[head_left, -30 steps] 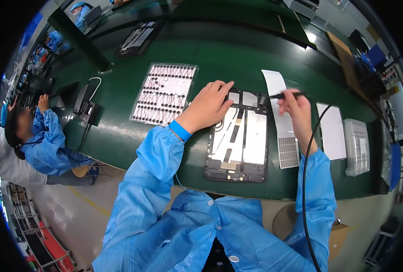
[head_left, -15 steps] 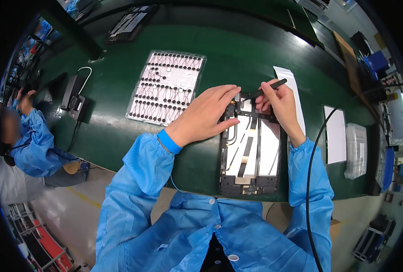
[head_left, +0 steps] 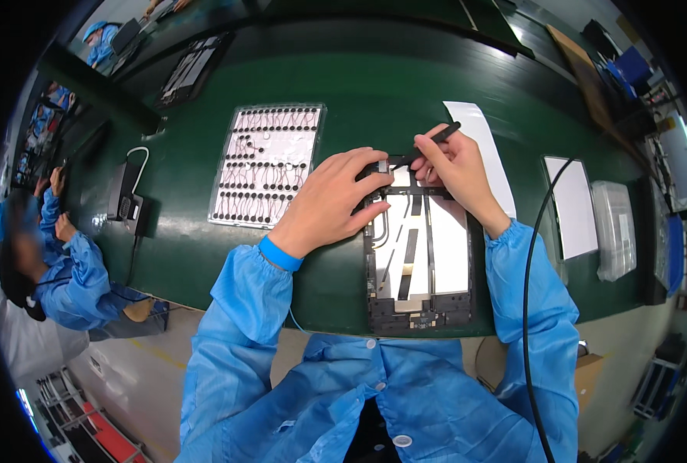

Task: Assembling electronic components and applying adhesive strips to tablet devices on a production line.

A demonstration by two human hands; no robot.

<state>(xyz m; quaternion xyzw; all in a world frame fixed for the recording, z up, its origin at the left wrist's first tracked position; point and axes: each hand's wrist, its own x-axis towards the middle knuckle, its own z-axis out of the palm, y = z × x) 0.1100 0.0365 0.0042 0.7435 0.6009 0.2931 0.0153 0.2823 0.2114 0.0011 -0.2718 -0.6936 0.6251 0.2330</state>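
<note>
The tablet (head_left: 451, 247) lies flat and open-backed near the front edge of the green table (head_left: 343, 85), straight ahead of the person, its pale inner panels showing inside a black frame. The left hand (head_left: 332, 197) rests open over the tablet's upper left corner, thumb spread from the fingers and reaching onto the panel. A blue band (head_left: 279, 253) circles that wrist. The right hand (head_left: 451, 170) is closed on a slim black tool (head_left: 446, 131), gripping it between thumb and fingers above the tablet's upper edge. The tool slants, its back end up and to the right, its working end down toward the left fingertips. The fingers crowd together there, so what the tip touches is hard to tell.

Left of the tablet sits a clear tray (head_left: 266, 162) with rows of small round black parts on thin wires. A white strip (head_left: 478, 135) lies beyond the right hand, partly behind it. Farther right, a white sheet (head_left: 571, 208) lies beside a clear box (head_left: 616, 231). A black cable (head_left: 526, 332) hangs in front of the right sleeve (head_left: 533, 301). At the far left, a co-worker in blue (head_left: 77, 266) sits at the table.
</note>
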